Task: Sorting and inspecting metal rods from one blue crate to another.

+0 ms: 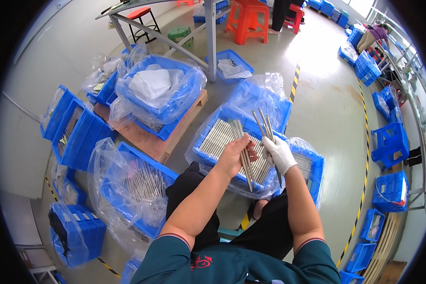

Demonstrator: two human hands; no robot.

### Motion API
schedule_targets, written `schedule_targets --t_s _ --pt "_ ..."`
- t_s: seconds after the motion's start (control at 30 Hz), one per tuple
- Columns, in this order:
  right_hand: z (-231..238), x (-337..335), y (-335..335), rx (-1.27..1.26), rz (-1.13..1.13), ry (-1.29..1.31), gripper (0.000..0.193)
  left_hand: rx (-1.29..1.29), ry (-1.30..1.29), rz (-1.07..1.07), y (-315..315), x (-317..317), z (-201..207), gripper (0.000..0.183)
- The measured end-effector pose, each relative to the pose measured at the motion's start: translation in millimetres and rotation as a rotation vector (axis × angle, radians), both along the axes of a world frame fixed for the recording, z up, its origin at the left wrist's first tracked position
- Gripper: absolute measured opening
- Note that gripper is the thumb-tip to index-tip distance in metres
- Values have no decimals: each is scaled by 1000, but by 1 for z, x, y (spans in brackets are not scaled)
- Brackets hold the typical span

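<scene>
My bare left hand (234, 155) is closed around a small bundle of slim metal chopsticks (247, 170), held upright and slightly tilted. Close beside it, my right hand (280, 154) in a white glove grips several more metal chopsticks (264, 122), whose ends stick up above the fingers. Both hands hover over a blue crate (228, 111) lined with clear plastic, where many chopsticks (218, 136) lie side by side in rows. To the right, partly behind my right arm, another blue crate (318, 173) also holds metal sticks.
Left of my knees, a plastic-lined blue crate (112, 195) holds loosely piled metal sticks. Stacked crates stand on a wooden pallet (164, 152) beyond it. A metal table leg (210, 45) rises behind. Yellow-black floor tape (366, 142) runs along the right, past a blue stool (390, 144).
</scene>
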State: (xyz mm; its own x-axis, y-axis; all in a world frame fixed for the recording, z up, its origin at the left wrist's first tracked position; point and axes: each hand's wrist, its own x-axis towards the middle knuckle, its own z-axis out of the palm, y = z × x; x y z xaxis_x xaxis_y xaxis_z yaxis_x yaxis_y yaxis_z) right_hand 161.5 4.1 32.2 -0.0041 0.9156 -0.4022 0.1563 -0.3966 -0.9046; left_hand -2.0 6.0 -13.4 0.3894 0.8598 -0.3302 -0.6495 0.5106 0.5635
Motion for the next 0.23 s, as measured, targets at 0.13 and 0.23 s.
schedule_targets --t_s 0.13,0.23 --pt "7 -2 -8 -27 110 0 28 35 -7 199 13 -9 -12 32" --pt "6 -4 -13 -30 208 -28 32 -10 -58 312 18 -8 -13 33"
